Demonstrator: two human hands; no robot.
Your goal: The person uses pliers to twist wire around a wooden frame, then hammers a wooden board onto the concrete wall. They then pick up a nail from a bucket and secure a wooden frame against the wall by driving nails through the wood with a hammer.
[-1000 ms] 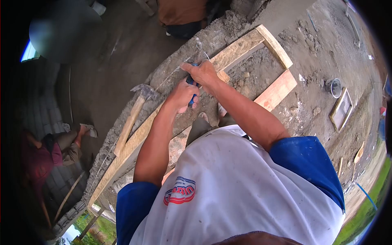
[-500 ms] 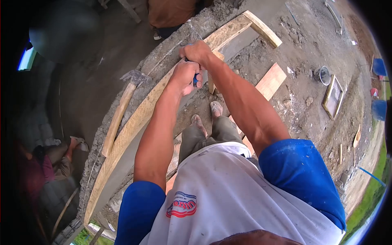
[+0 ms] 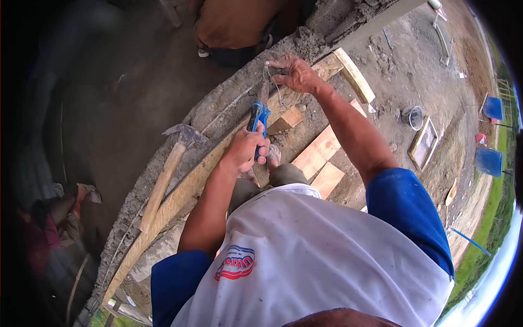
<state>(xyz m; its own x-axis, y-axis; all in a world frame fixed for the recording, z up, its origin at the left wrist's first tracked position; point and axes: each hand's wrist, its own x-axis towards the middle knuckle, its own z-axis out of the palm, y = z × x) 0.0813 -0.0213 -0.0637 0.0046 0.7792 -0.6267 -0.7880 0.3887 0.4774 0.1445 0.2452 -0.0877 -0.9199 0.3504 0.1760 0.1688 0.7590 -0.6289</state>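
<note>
Rough conc. wall (image 3: 122, 229) is running diag. btwn dim floor (image 3: 131, 109) on L & daylit dirt ground (image 3: 395, 71) on R. Green grass (image 3: 498, 204) is edging far R, blue containers (image 3: 488, 162) are standing nr it, cloudy sky (image 3: 490, 283) is showing lower R.

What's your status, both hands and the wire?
Left hand closed on blue-handled pliers. Right hand open, fingertips at the bent wire. Hammer lying on the wall, apart from both hands.
</note>
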